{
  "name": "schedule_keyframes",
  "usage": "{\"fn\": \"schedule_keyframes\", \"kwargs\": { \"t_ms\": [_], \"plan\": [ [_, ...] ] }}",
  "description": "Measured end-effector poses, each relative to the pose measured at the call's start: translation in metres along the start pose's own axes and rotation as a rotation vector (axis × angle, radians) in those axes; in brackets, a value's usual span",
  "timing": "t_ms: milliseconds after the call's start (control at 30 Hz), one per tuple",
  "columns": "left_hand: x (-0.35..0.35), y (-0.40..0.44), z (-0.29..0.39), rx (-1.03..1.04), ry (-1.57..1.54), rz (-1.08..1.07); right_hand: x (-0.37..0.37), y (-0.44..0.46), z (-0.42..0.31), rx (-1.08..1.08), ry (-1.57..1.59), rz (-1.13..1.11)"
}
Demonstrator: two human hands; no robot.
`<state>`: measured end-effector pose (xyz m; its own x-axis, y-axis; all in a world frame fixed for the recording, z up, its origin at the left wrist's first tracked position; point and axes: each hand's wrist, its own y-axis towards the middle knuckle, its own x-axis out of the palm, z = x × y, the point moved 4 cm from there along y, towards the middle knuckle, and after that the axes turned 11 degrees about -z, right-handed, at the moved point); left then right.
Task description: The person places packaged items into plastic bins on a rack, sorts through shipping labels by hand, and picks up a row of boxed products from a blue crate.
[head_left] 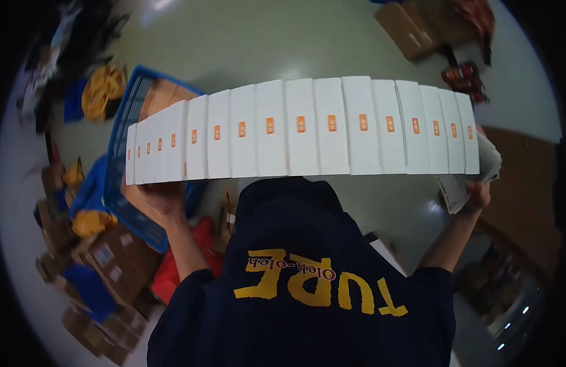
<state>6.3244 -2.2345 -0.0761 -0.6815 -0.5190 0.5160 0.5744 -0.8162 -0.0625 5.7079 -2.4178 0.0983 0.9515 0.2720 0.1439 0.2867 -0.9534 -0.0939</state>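
Observation:
A long row of white boxes [301, 147], each with a small orange label, stretches across the view in front of my chest. Under the row's left end is my left hand [163, 199], its fingers mostly hidden behind the boxes and closed on them. My right hand [478, 194] is at the right end of the row, gripping a stack of white cards or papers [455, 192] with printed marks. Another white bundle [489, 160] shows just above that hand, beside the last box. The boxes hang level between both hands.
A blue plastic crate [119, 131] with brown cardboard inside lies behind the left end. Cardboard boxes [114, 260], a red bag [203, 244] and yellow bags [103, 92] are at the left. More cartons [411, 30] stand at the upper right, and a brown surface [527, 183] at the right.

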Motion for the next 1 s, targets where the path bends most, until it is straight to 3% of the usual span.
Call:
{"fn": "schedule_keyframes", "kwargs": {
  "t_ms": [133, 233, 300, 367, 400, 467, 567, 700, 733, 800, 900, 967, 1000],
  "plan": [
    [0.04, 0.0, -0.011, -0.295, -0.401, -0.343, 0.049, -0.106, -0.064, -0.236, -0.232, 0.159],
    [0.01, 0.055, -0.021, -0.397, -0.404, -0.395, 0.138, -0.147, -0.071, -0.234, -0.259, 0.395],
    [0.003, 0.081, -0.039, -0.456, -0.378, -0.413, 0.167, -0.174, -0.052, -0.252, -0.188, 0.314],
    [0.011, 0.08, -0.053, -0.607, -0.388, -0.546, 0.184, -0.22, -0.034, -0.279, -0.161, 0.408],
    [0.037, 0.108, -0.065, -0.682, -0.48, -0.748, 0.202, -0.22, -0.029, -0.308, -0.14, 0.464],
    [0.073, 0.144, -0.095, -0.741, -0.413, -0.784, 0.229, -0.237, -0.015, -0.36, -0.141, 0.5],
    [0.112, 0.164, -0.112, -0.917, -0.345, -0.93, 0.309, -0.282, -0.013, -0.322, -0.197, 0.789],
    [0.132, 0.138, -0.132, -1.164, -0.292, -0.989, 0.431, -0.292, -0.039, -0.209, -0.306, 1.043],
    [0.146, 0.145, -0.131, -1.168, -0.29, -1.041, 0.462, -0.283, -0.038, -0.213, -0.313, 1.097],
    [0.16, 0.156, -0.136, -1.394, -0.303, -1.207, 0.51, -0.253, -0.034, -0.21, -0.316, 1.176],
    [0.14, 0.165, -0.219, -1.57, -0.221, -1.301, 0.574, -0.192, -0.021, -0.09, -0.344, 1.307],
    [0.16, 0.117, -0.242, -1.948, -0.407, -1.403, 0.602, -0.177, -0.049, 0.034, -0.4, 1.408],
    [0.167, 0.098, -0.243, -2.015, -0.377, -1.418, 0.615, -0.167, -0.057, 0.097, -0.51, 1.416]
  ]
}}
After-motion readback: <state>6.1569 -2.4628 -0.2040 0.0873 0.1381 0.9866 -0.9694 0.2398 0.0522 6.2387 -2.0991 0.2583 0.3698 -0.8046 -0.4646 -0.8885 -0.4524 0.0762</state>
